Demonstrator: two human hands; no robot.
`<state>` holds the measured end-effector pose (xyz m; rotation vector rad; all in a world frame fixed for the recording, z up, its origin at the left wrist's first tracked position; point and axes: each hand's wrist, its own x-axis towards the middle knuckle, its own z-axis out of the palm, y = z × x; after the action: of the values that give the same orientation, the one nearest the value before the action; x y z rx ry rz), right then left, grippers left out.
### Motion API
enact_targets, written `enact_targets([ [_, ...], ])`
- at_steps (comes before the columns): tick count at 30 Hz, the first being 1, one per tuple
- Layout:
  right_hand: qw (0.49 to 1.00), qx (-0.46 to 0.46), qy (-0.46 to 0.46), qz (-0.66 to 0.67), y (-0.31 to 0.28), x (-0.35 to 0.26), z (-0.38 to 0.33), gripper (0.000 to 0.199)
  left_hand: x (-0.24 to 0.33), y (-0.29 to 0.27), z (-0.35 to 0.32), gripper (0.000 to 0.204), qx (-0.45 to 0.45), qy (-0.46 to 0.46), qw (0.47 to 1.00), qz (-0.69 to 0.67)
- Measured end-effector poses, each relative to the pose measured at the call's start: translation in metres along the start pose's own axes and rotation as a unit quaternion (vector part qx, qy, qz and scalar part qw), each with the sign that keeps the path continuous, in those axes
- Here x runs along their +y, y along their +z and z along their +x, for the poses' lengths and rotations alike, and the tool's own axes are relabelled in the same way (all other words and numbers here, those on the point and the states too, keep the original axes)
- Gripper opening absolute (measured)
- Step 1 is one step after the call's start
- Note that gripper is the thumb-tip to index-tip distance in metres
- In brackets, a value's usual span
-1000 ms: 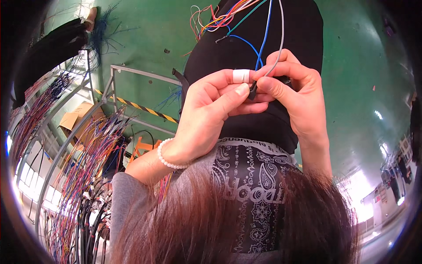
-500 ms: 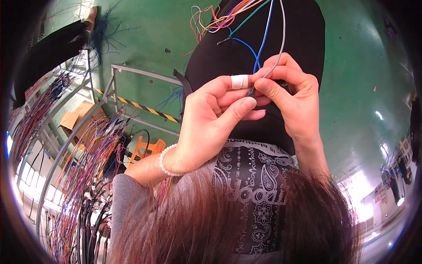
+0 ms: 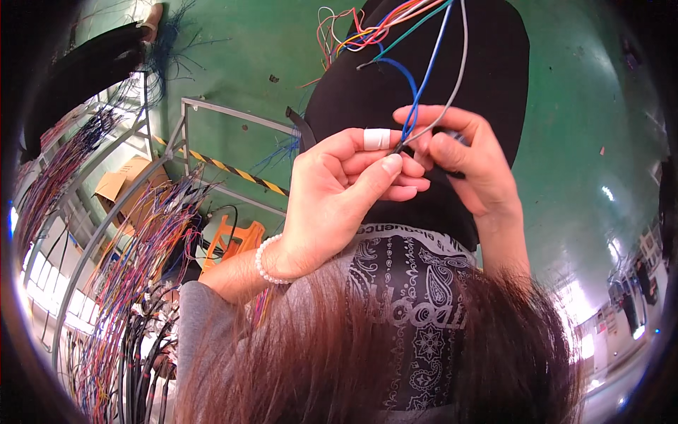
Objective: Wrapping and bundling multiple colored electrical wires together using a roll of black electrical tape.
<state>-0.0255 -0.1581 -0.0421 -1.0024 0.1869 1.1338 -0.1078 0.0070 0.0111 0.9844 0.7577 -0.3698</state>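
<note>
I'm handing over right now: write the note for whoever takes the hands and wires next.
Left hand: closed, white tape band on the index finger, pinching the wire ends with the thumb.
Right hand: closed around a small dark part, meeting the left at the pinch.
Blue wire and grey wire run up from the grip to a coloured wire bundle.
Done: two wires singled out.
Left: their ends are still held between the fingers.

Left hand: raised, fingers curled, thumb and forefinger pinched together.
Right hand: raised, fingertips meeting the left's, wrist bent.
</note>
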Motion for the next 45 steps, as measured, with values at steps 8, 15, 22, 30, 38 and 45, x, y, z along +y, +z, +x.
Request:
enact_targets([
  [8,0.983,0.008,-0.103,-0.155,0.009,-0.018,0.015,0.026,0.001,-0.004,-0.005,0.025,-0.004,0.034,0.999,0.025],
  [15,0.985,0.011,-0.089,-0.147,0.013,-0.017,0.014,0.026,0.001,-0.004,-0.007,0.027,-0.006,0.059,0.998,0.014],
  [22,0.986,0.013,-0.09,-0.142,0.012,-0.014,0.012,0.029,-0.002,-0.004,-0.008,0.028,-0.005,0.065,0.998,0.01],
  [30,0.984,0.004,-0.096,-0.151,0.012,-0.018,0.014,0.026,0.0,-0.005,-0.006,0.027,0.002,0.058,0.998,0.019],
  [38,0.981,-0.011,-0.099,-0.168,0.011,-0.024,0.018,0.022,0.001,-0.005,-0.006,0.027,0.001,0.069,0.997,0.019],
  [45,0.99,0.014,-0.069,-0.121,0.01,-0.03,0.021,0.017,0.001,-0.007,-0.007,0.027,0.004,0.059,0.998,0.028],
])
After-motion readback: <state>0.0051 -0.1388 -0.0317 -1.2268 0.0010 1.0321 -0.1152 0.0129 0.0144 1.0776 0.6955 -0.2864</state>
